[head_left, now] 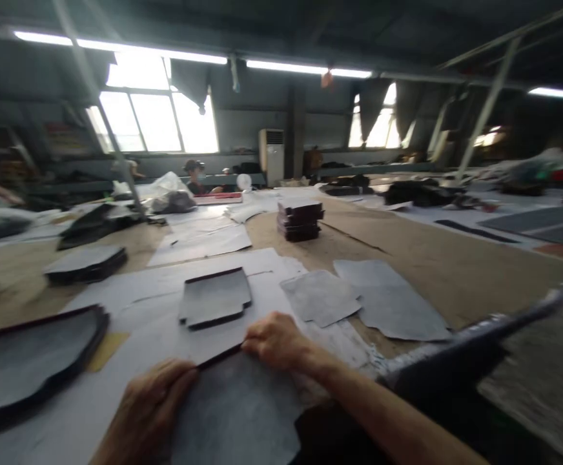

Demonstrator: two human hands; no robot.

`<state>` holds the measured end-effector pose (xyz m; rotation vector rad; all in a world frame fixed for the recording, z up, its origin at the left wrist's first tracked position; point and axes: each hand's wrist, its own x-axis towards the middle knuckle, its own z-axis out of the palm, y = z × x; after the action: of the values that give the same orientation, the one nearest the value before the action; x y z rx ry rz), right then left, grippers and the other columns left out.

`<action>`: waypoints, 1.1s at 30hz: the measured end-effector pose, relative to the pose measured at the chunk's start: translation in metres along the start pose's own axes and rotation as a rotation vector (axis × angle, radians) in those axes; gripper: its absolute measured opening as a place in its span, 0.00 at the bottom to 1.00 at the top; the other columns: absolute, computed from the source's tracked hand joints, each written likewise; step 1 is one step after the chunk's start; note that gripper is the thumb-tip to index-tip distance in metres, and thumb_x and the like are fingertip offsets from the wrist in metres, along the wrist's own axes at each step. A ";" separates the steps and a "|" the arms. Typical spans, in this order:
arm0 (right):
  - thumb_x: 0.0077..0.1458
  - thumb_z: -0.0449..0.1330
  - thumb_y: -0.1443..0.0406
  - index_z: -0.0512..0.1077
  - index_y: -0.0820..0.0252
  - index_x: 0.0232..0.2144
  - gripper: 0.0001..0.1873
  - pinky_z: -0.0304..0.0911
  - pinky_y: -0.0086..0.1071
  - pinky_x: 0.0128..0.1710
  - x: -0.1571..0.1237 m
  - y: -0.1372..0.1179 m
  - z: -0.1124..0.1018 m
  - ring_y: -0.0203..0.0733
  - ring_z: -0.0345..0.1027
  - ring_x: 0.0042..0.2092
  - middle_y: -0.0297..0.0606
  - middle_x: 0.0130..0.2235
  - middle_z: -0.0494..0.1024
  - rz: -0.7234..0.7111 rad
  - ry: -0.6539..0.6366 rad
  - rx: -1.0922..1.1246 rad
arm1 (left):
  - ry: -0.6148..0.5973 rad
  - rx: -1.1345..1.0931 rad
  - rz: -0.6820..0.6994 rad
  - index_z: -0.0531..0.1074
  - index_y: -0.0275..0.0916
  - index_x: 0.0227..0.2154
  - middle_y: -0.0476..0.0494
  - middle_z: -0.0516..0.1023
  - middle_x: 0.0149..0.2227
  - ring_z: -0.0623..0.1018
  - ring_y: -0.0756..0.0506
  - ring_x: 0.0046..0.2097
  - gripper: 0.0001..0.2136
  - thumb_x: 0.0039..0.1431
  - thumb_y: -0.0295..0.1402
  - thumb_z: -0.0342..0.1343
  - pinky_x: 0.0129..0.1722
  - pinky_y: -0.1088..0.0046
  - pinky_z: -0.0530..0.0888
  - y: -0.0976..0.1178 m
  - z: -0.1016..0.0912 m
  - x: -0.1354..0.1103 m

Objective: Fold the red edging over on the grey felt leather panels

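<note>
Grey sheet (pixel 237 410): at six o'clock, with a dark far edge (pixel 219 356).
Left hand (pixel 148 403): pinches that edge.
Right hand (pixel 276 340): pinches it too, toward two o'clock.
Notched grey piece (pixel 216 297): near, toward twelve o'clock.

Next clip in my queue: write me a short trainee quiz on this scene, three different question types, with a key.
1. True or false: the left hand and right hand both touch the grey panel.
2. The separate dark-edged panel just beyond the hands lies on: A) a chair, B) the white sheet, C) the floor.
3. Fill in: beside the large panel at the left is a ____ piece.

Key: 1 true; 2 B; 3 yellow.
</note>
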<state>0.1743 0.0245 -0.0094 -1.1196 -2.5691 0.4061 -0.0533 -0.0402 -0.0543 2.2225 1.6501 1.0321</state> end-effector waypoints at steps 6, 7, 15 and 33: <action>0.56 0.53 0.61 0.71 0.66 0.32 0.13 0.60 0.26 0.25 0.003 0.046 -0.006 0.32 0.64 0.26 0.31 0.26 0.70 0.243 -0.047 0.430 | -0.068 -0.097 -0.301 0.74 0.39 0.26 0.52 0.71 0.22 0.70 0.49 0.27 0.12 0.54 0.40 0.50 0.29 0.77 0.63 0.017 -0.014 0.016; 0.55 0.53 0.61 0.71 0.65 0.30 0.12 0.58 0.25 0.23 0.002 0.047 -0.005 0.30 0.62 0.24 0.30 0.22 0.69 0.281 -0.032 0.486 | -0.064 -0.123 -0.325 0.74 0.39 0.26 0.52 0.70 0.21 0.69 0.50 0.27 0.13 0.54 0.41 0.50 0.28 0.77 0.63 0.017 -0.013 0.017; 0.43 0.59 0.60 0.68 0.63 0.20 0.10 0.53 0.24 0.19 0.001 0.038 -0.002 0.29 0.57 0.19 0.29 0.16 0.65 0.438 0.057 0.773 | -0.036 -0.289 -0.433 0.71 0.36 0.24 0.52 0.64 0.20 0.63 0.52 0.25 0.15 0.52 0.44 0.51 0.26 0.79 0.61 0.014 -0.014 0.014; 0.52 0.57 0.64 0.68 0.65 0.25 0.09 0.53 0.23 0.19 0.115 0.061 -0.051 0.27 0.57 0.20 0.28 0.20 0.65 0.394 0.106 0.716 | -0.007 -0.384 -0.450 0.72 0.33 0.23 0.52 0.65 0.18 0.64 0.53 0.21 0.12 0.46 0.39 0.58 0.21 0.77 0.61 -0.041 -0.057 0.151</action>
<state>0.1595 0.1569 0.0334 -1.2849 -1.8336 1.1995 -0.0993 0.0962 0.0289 1.5227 1.6689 1.0946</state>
